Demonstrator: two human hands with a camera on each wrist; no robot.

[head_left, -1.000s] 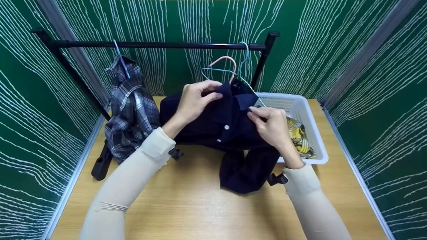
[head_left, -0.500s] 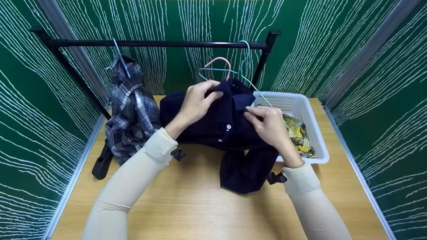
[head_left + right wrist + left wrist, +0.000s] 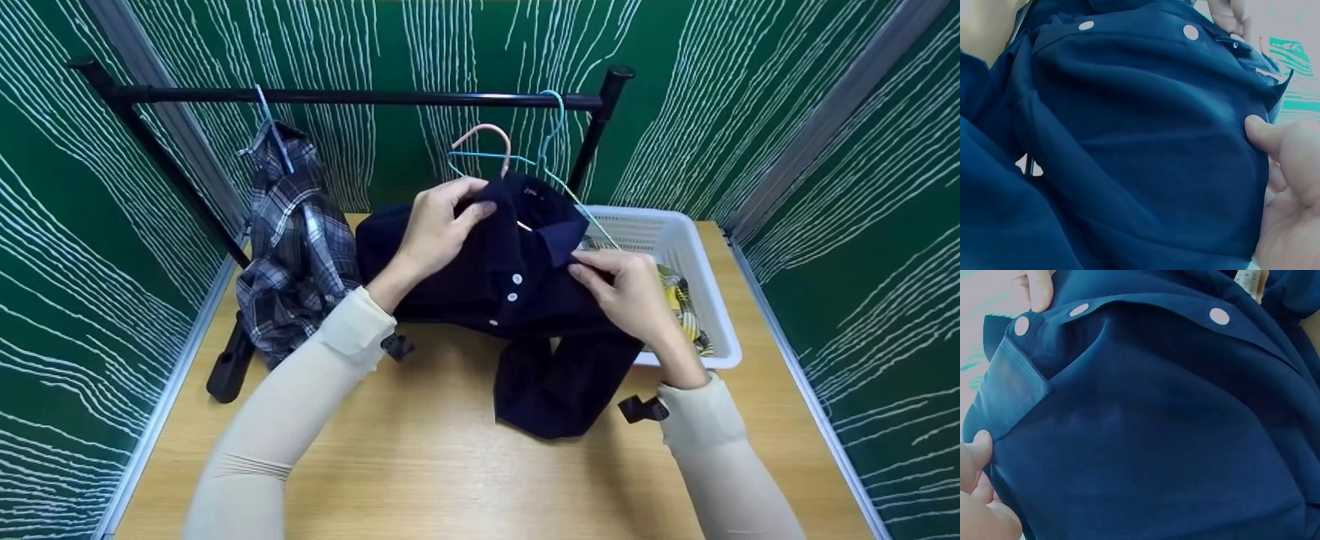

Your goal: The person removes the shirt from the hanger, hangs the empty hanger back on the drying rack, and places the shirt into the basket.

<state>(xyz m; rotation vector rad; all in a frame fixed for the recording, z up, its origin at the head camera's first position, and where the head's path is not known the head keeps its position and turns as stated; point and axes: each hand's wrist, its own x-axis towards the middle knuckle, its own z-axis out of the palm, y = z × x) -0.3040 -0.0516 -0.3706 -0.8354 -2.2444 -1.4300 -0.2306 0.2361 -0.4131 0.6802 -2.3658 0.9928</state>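
Note:
A navy button-up shirt (image 3: 450, 292) is held up at its collar between both hands. My left hand (image 3: 442, 225) pinches the left side of the collar; in the left wrist view its thumb (image 3: 982, 444) presses on the cloth beside the stitched collar point. On the other side my right hand (image 3: 626, 289) pinches the shirt near the right collar point, and in the right wrist view the thumb (image 3: 1264, 135) lies on the navy fabric. A pink hanger (image 3: 484, 129) has its hook rising from the neck opening, with the rest mostly hidden inside the shirt. White buttons (image 3: 517, 280) run down the front.
A black rail (image 3: 375, 97) crosses behind the hands. A plaid shirt (image 3: 296, 225) hangs from it at left, a blue hanger (image 3: 555, 120) at right. Behind the right hand stands a white basket (image 3: 724, 330) holding yellow checked cloth (image 3: 686, 307). Wooden tabletop (image 3: 420, 465) lies below.
My right hand has moved right and slightly down, spreading the collar so the neck opening shows wider. The pink hook has shifted left. My left hand has barely moved.

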